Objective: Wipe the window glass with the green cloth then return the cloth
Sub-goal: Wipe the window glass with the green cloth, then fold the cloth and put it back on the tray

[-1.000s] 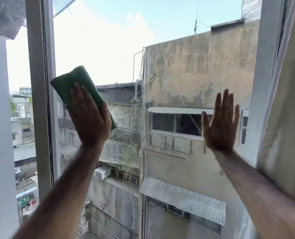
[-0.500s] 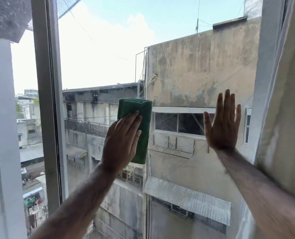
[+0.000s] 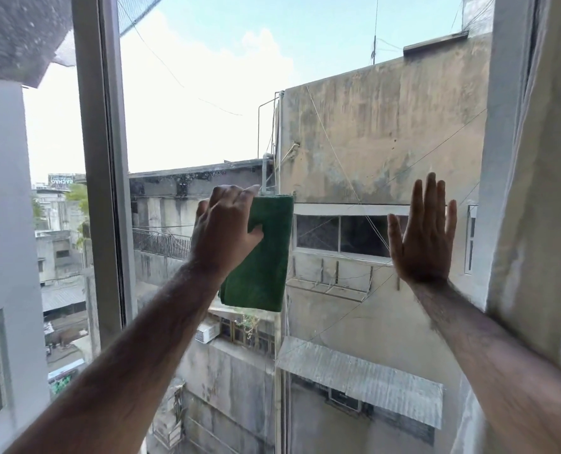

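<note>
A folded green cloth (image 3: 266, 257) hangs upright against the window glass (image 3: 207, 109) near the middle of the pane. My left hand (image 3: 225, 231) grips its upper left edge, fingers curled over the top and thumb on the front. My right hand (image 3: 423, 234) lies flat on the glass to the right, fingers spread and pointing up, holding nothing.
A pale vertical window frame (image 3: 103, 158) bounds the pane on the left. A white curtain and wall edge (image 3: 534, 191) stand close on the right beside my right forearm. Buildings and sky show through the glass.
My left hand swept the cloth from the upper left of the pane down and right to the middle, then went from a flat press to a curled grip on the cloth's top. The right hand stayed put.
</note>
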